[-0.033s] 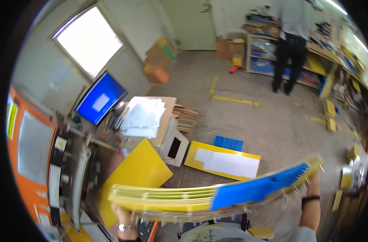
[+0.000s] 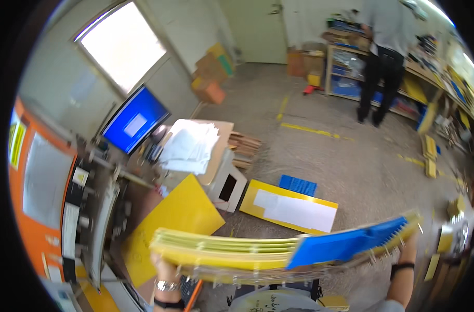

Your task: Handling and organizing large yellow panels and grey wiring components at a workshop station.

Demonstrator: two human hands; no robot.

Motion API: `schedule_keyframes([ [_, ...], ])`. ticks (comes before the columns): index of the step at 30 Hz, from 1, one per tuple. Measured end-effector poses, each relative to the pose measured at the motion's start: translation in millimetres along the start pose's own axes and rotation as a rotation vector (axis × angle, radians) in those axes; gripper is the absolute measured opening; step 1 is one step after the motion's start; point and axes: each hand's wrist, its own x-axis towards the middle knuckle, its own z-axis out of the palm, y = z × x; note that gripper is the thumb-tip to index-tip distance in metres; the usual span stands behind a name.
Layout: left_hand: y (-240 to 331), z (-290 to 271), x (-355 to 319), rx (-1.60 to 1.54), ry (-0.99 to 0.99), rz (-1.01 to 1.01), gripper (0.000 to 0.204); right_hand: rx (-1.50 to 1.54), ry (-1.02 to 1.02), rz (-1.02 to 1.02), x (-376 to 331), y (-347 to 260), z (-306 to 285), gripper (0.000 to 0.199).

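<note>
Between my two hands I carry a long stack of yellow sheets (image 2: 224, 256), seen nearly edge-on across the lower view. A blue panel (image 2: 333, 247) with a toothed right end lies along its right part. My left hand (image 2: 160, 263) grips the stack's left end from below, most of its fingers hidden behind the sheets. At the other end my right hand (image 2: 410, 240) holds on, its fingers largely covered. Small pale pegs or clips stick out along the lower edge. That underside is blurred.
A large yellow sheet (image 2: 182, 221) lies at the left, by a desk with papers (image 2: 190, 148) and a monitor (image 2: 135, 120). On the floor ahead are a yellow board with white paper (image 2: 294, 207) and a blue grid (image 2: 298, 184). Another person (image 2: 385, 57) stands at the far-right bench.
The view has turned slightly to the left, so the room sits further right. The stack's left end appears a little higher; both hands keep their hold.
</note>
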Motion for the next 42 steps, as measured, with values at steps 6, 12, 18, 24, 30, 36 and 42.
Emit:
schedule_keyframes([
  [6, -81, 131, 1, 0.010, -0.082, -0.433, 0.049, -0.183, 0.402, -0.052, -56, -67, -138, 0.054],
  [12, -161, 210, 9, 0.112, -0.435, -0.810, 0.072, -0.231, 0.613, -0.072, -105, -90, -213, 0.057],
  [18, -282, 230, 30, 0.098, -0.843, -0.825, 0.054, -0.266, 0.705, -0.085, -156, -73, -297, 0.061],
  [24, -356, 242, 69, 0.447, -0.770, -0.825, 0.061, -0.356, 1.227, 0.251, -121, -8, -279, 0.088],
  [30, -402, 290, 74, 0.621, -0.786, -0.788, 0.061, -0.387, 1.165, 0.361, -122, 52, -266, 0.087],
  [36, -451, 307, 104, 0.661, -0.782, -0.783, 0.062, -0.554, 0.948, 0.333, -86, 112, -246, 0.094],
  [42, -502, 310, 151, 0.693, -0.761, -0.792, 0.062, -0.707, 0.787, 0.415, -35, 151, -215, 0.090],
])
